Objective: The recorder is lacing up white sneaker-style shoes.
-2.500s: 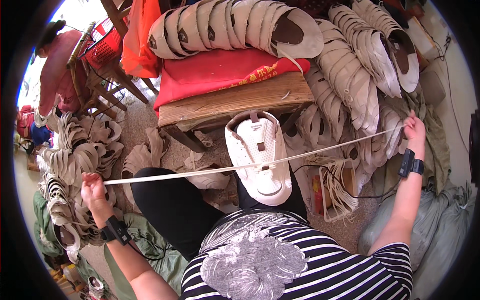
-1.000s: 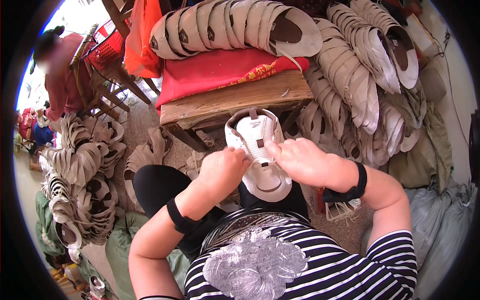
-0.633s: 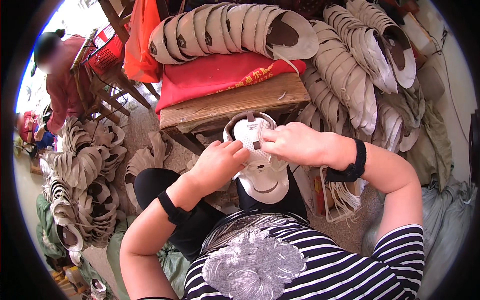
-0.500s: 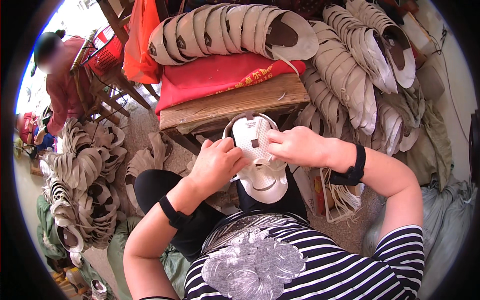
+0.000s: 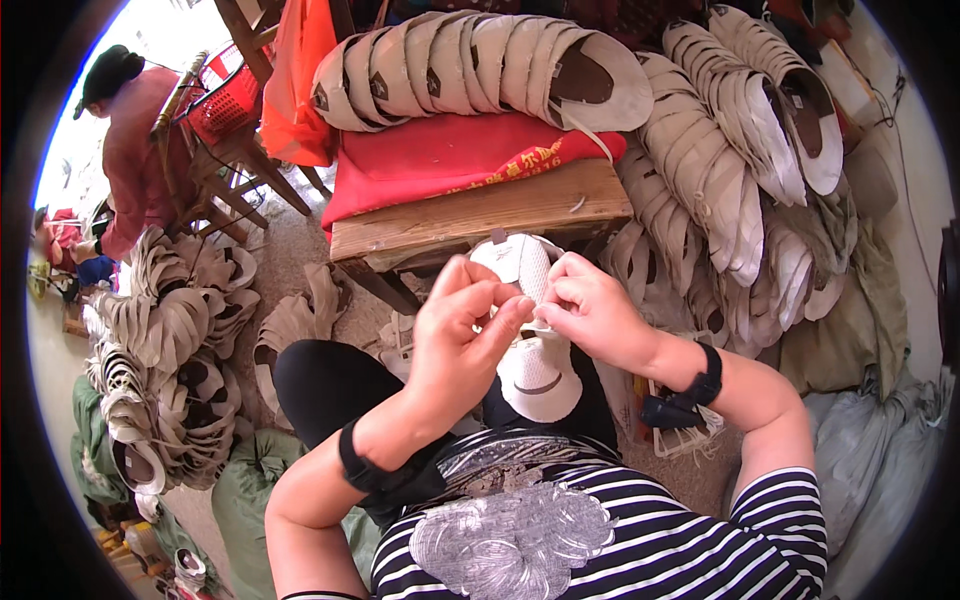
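Pinched closed, the fingertips of the left hand (image 5: pixel 455 345) and right hand (image 5: pixel 598 318) sit close together over a white shoe upper (image 5: pixel 541 385).
Head view: the shoe upper lies above the person's lap, near a wooden bench (image 5: pixel 480 222) bearing a red cloth (image 5: pixel 430 165) and a row of nested beige uppers (image 5: pixel 480 70); stacked uppers (image 5: pixel 165 320) crowd the left, another person (image 5: pixel 145 150) beyond; both elbows bend outward, forearms angling inward; the hands cover the shoe upper's middle, and whether they grip a lace cannot be made out.
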